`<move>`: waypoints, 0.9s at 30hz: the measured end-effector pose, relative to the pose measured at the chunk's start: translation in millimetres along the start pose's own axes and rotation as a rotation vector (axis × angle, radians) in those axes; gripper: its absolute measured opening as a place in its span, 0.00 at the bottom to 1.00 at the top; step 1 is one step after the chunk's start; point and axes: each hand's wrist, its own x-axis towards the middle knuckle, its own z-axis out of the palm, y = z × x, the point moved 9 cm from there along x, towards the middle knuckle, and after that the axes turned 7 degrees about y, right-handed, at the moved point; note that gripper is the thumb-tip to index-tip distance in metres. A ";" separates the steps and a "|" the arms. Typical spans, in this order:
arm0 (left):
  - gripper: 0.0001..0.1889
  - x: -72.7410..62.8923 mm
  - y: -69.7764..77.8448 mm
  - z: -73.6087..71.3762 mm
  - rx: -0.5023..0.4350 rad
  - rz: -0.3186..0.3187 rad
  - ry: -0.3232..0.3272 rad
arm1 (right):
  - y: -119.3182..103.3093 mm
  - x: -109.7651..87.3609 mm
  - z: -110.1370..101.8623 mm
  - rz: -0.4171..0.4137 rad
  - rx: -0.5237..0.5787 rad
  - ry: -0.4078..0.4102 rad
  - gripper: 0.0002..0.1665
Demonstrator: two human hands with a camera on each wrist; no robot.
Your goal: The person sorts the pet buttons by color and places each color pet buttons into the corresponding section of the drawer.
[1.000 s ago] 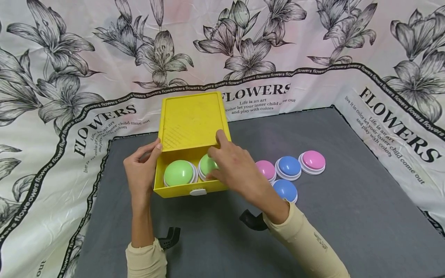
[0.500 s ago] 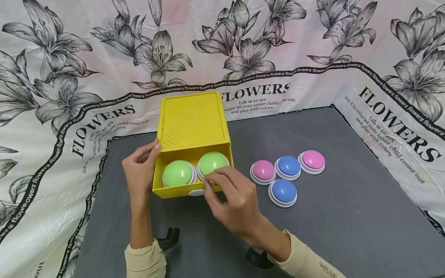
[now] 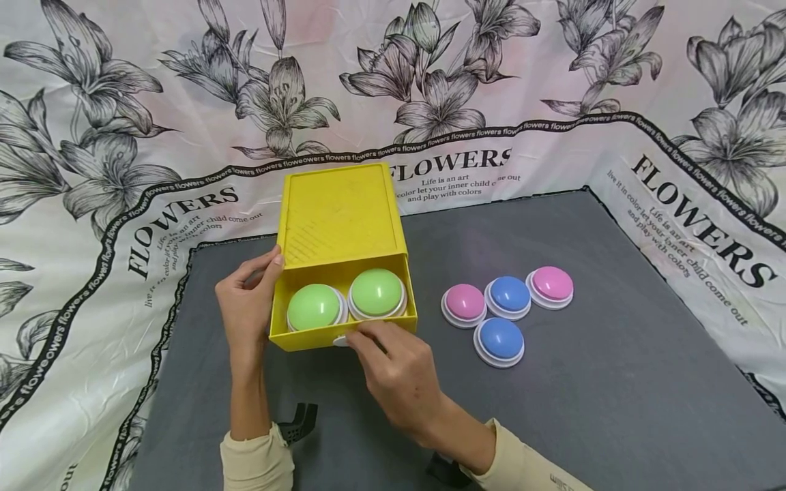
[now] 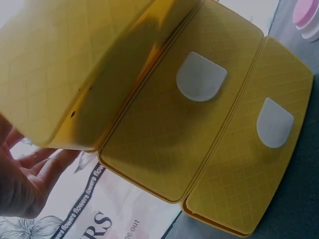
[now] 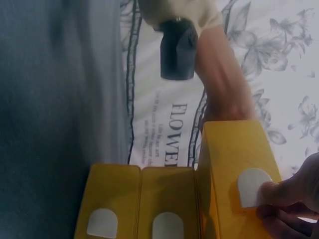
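Note:
A small yellow drawer cabinet [image 3: 340,215] stands on the grey table, its top drawer [image 3: 295,341] pulled out. Inside sit two round green domes with white bases, the left green dome [image 3: 314,307] and the right green dome [image 3: 376,292]. My right hand [image 3: 399,378] pinches the white drawer handle [image 5: 253,186] at the drawer's front, thumb on its face in the right wrist view. With thumb and forefinger, my left hand [image 3: 250,296] holds the cabinet's left side by the top panel's front corner. Two lower drawers are closed, showing a middle handle [image 4: 201,77] and a bottom handle [image 4: 275,123].
Right of the cabinet lie smaller white-based domes: a near pink dome [image 3: 464,302], a blue dome [image 3: 510,294], a far pink dome [image 3: 552,284] and a front blue dome [image 3: 501,339]. A flower-printed cloth [image 3: 454,184] rises behind the grey table [image 3: 614,395].
My right hand has drawn back from the right green dome inside the drawer, down to the white handle. That dome is now fully visible. The left hand stays at the cabinet's side.

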 end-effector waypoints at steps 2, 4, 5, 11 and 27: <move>0.15 0.3 0.0 -0.1 0.002 0.004 0.000 | 2.3 2.1 1.9 0.002 -0.013 0.001 0.08; 0.14 0.7 0.0 -0.1 0.005 0.010 0.002 | 5.1 6.0 4.6 0.004 -0.031 -0.002 0.08; 0.14 0.9 0.1 -0.1 0.004 0.014 0.003 | 6.8 8.6 6.9 0.006 -0.039 -0.006 0.08; 0.13 0.9 0.1 -1.0 -0.028 0.030 0.000 | 18.9 23.5 24.2 0.016 -0.061 -0.016 0.06; 0.15 -0.5 -2.7 1.3 -0.099 0.012 -0.022 | 47.0 42.4 47.3 0.022 -0.080 0.012 0.09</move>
